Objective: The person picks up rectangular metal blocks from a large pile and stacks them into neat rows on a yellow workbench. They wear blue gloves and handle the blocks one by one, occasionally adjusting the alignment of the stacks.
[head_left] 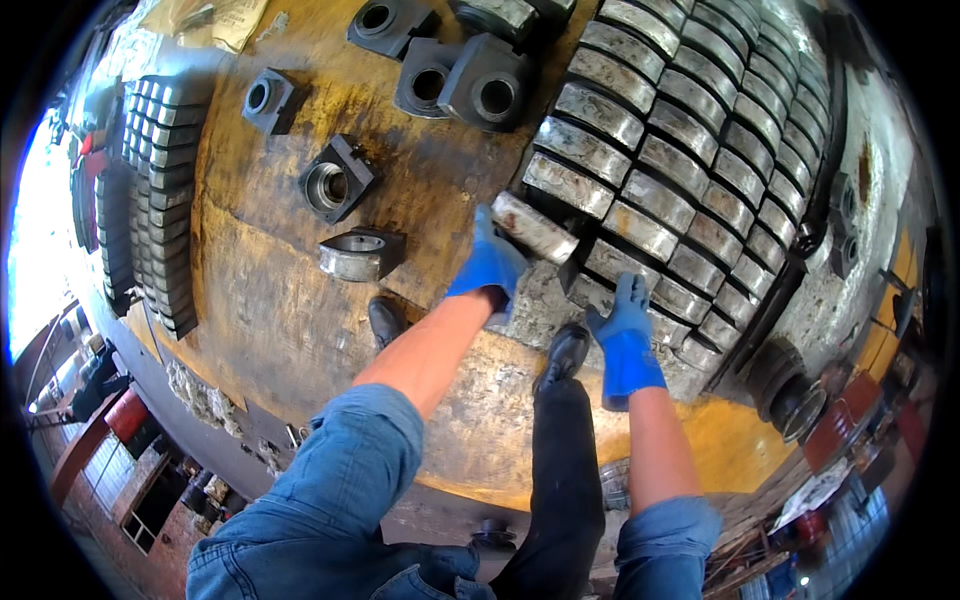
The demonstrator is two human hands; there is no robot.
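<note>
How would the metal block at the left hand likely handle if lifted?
The metal block is probably heavy for its size and stiff, given its thick, metallic look. Its bare, shiny face might slip somewhat against the gloved left hand.

a metal-parts workshop, with rows of grimy metal blocks (672, 162)

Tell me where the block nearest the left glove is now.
In the head view, just right of centre, the block is between the left hand, close by its left end, and the packed rows of blocks to its right.
</note>
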